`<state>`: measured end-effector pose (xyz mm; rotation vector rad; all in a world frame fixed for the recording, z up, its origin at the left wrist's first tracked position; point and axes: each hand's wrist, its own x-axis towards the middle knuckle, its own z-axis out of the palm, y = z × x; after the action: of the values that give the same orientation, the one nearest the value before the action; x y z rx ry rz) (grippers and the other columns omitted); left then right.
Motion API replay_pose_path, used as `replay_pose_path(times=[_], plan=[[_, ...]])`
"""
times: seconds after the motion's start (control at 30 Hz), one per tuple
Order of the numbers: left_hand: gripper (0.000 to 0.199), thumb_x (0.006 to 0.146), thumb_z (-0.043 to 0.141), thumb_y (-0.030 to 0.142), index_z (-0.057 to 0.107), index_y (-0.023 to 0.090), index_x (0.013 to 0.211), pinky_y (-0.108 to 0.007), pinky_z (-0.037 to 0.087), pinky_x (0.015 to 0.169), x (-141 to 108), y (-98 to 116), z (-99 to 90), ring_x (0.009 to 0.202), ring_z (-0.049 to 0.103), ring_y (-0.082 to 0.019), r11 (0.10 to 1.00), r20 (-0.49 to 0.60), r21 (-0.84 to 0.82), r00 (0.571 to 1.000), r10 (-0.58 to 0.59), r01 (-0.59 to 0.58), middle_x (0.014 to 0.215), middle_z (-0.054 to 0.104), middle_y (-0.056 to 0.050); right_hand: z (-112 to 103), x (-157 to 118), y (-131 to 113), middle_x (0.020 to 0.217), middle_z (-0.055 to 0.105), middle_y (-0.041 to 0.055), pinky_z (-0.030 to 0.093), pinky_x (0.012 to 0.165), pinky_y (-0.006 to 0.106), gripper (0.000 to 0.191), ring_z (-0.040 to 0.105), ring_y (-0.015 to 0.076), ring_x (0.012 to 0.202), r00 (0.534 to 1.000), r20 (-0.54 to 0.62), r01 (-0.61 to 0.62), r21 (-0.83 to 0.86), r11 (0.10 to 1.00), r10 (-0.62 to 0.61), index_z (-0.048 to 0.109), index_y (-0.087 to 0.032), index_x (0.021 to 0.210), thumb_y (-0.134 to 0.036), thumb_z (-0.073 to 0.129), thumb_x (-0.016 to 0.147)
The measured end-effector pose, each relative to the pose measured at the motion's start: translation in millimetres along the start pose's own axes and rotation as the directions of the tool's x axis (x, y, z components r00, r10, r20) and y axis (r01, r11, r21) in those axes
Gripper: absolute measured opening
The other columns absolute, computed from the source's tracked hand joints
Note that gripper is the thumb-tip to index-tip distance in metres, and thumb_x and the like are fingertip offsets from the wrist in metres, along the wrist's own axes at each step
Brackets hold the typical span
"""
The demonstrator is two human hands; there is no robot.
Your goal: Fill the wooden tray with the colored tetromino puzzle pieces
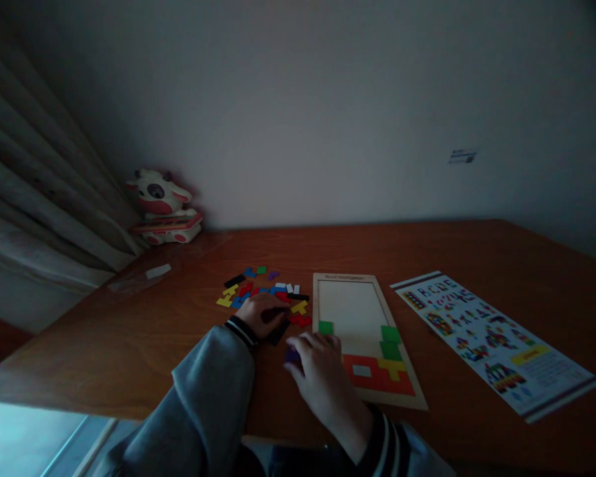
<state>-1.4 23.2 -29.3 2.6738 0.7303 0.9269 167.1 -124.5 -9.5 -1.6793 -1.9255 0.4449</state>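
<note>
My left hand (262, 315) is among the loose puzzle blocks, its fingers bent and close together. A dark patch shows under those fingers, and I cannot make out what they hold. A black block (278, 332) lies just below that hand. My right hand (322, 371) is over the left edge of the wooden puzzle board (417, 395), with a purple block (293, 356) between thumb and forefinger. Red blocks (388, 381), a yellow block (391, 368) and green blocks (390, 351) sit inside the frame, with a white block (361, 371) among the red. My right hand hides part of the board.
Several loose blocks, such as a yellow one (300, 307) and a red one (300, 320), lie left of the board. A printed pattern sheet (487, 338) lies to the right. A cow toy (166, 205) stands at the back left of the wooden table (189, 351), near a curtain (44, 165).
</note>
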Motion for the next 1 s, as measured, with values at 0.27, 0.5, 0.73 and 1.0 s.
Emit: replay_pose_path(times=[0.27, 0.5, 0.73, 1.0], plan=[[0.020, 0.086, 0.064, 0.031, 0.072, 0.020, 0.102, -0.034, 0.057, 0.083, -2, -10, 8.1, 0.089, 0.070, -0.019, 0.998, -0.019, -0.029, 0.998, 0.061, -0.061, 0.095, 0.075, -0.007, -4, 7, -3, 0.105, 0.067, 0.0025, 0.043, 0.092, 0.040, 0.031, 0.060, 0.0248, 0.102, 0.996, 0.088, 0.013, 0.086, 0.996, -0.020, 0.069, -0.026, 0.104, -0.015, 0.076, 0.075], [0.018, 0.088, 0.064, 0.032, 0.072, 0.021, 0.100, -0.032, 0.057, 0.082, -2, -13, 9.0, 0.087, 0.070, -0.018, 0.998, -0.020, -0.032, 0.998, 0.055, -0.056, 0.094, 0.075, -0.005, -21, 17, -10, 0.102, 0.069, 0.0026, 0.048, 0.084, 0.031, 0.028, 0.065, 0.0198, 0.093, 0.948, 0.251, 0.182, 0.083, 0.980, -0.197, 0.069, -0.026, 0.104, -0.010, 0.055, 0.087], [0.017, 0.086, 0.067, 0.030, 0.072, 0.019, 0.098, -0.029, 0.059, 0.079, 0, -11, 5.6, 0.085, 0.072, -0.016, 0.995, -0.059, -0.061, 0.995, 0.080, -0.083, 0.094, 0.076, -0.006, -103, 38, 54, 0.101, 0.071, 0.0042, 0.048, 0.083, 0.031, 0.030, 0.066, 0.0178, 0.094, 0.990, 0.096, 0.098, 0.019, 0.995, -0.099, 0.067, -0.024, 0.100, -0.014, 0.041, 0.090], [0.015, 0.085, 0.069, 0.031, 0.072, 0.020, 0.096, -0.027, 0.060, 0.081, 5, -2, -6.1, 0.088, 0.072, -0.015, 0.997, -0.126, -0.056, 0.991, 0.042, -0.049, 0.097, 0.075, -0.005, -133, 0, 182, 0.109, 0.068, 0.0106, 0.050, 0.089, 0.039, 0.034, 0.064, 0.0257, 0.101, 0.970, -0.065, -0.233, 0.016, 0.972, 0.234, 0.063, -0.022, 0.102, -0.049, 0.053, 0.085]])
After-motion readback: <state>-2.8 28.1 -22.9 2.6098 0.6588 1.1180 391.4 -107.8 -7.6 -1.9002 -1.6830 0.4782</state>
